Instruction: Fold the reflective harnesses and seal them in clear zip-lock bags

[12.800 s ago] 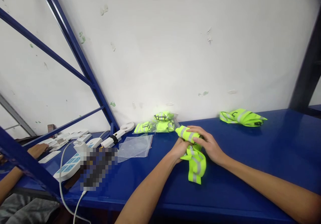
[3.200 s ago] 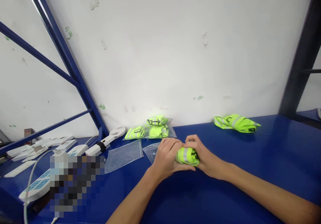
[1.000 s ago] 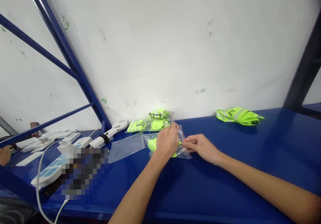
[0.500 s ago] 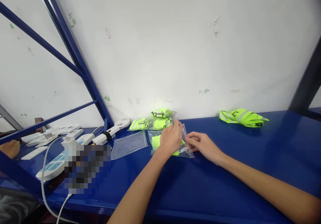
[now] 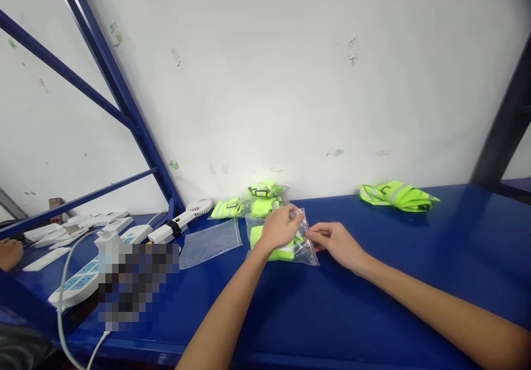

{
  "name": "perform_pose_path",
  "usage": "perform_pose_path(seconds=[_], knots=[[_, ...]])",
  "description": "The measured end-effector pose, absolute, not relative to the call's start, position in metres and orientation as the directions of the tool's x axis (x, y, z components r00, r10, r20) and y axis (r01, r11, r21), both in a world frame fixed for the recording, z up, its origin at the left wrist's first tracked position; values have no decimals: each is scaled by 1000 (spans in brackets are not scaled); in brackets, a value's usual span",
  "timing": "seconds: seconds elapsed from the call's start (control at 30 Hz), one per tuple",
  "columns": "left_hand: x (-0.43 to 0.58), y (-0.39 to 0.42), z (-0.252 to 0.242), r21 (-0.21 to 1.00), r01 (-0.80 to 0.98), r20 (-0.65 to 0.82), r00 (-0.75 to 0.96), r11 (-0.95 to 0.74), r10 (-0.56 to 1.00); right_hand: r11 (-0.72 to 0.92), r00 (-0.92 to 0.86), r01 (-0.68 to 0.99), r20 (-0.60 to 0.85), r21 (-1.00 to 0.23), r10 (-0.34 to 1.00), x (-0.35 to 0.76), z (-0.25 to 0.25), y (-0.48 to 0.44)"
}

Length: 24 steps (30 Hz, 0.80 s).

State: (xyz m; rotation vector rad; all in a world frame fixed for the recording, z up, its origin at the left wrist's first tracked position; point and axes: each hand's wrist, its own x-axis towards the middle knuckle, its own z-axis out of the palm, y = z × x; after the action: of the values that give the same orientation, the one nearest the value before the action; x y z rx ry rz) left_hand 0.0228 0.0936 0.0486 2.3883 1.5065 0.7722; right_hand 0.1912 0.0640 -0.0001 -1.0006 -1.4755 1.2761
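A clear zip bag [image 5: 307,255] with a folded neon-yellow reflective vest [image 5: 279,254] in it lies on the blue table [image 5: 332,314]. Across its top rests my left hand [image 5: 282,227], thumb and fingers closed at the bag's opening edge. My right hand [image 5: 338,244] pinches the same right-hand edge between thumb and fingers. Behind them, several bagged vests [image 5: 264,206] are piled against the wall. A flat, unfilled zip bag [image 5: 211,243] lies to the left. Another loosely folded vest [image 5: 399,196] sits unbagged at the back right.
To the left are a white handheld fan [image 5: 182,222], a power strip [image 5: 83,281] with a plugged-in charger [image 5: 110,245], and white cables. A blue metal frame [image 5: 128,104] rises there. Another person's hand [image 5: 10,254] shows at the far left edge.
My left hand has flattened down and shifted slightly along the bag's edge, uncovering more of the vest. My right hand keeps its pinch. The view has shifted a little.
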Motion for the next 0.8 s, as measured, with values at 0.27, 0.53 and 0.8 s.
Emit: perform_pose_path(seconds=[0.27,0.53,0.8], knots=[[21,93,45,427,743,356,386,-516,851,110,-241,14,104,-994,965,191,0,64],[24,89,47,388,763,369,386,-517,846,132,-260,25,121,-991,958,191,1,62],[22,88,46,376,759,382,395,-531,835,99,-260,8,94,-995,961,191,3,61]])
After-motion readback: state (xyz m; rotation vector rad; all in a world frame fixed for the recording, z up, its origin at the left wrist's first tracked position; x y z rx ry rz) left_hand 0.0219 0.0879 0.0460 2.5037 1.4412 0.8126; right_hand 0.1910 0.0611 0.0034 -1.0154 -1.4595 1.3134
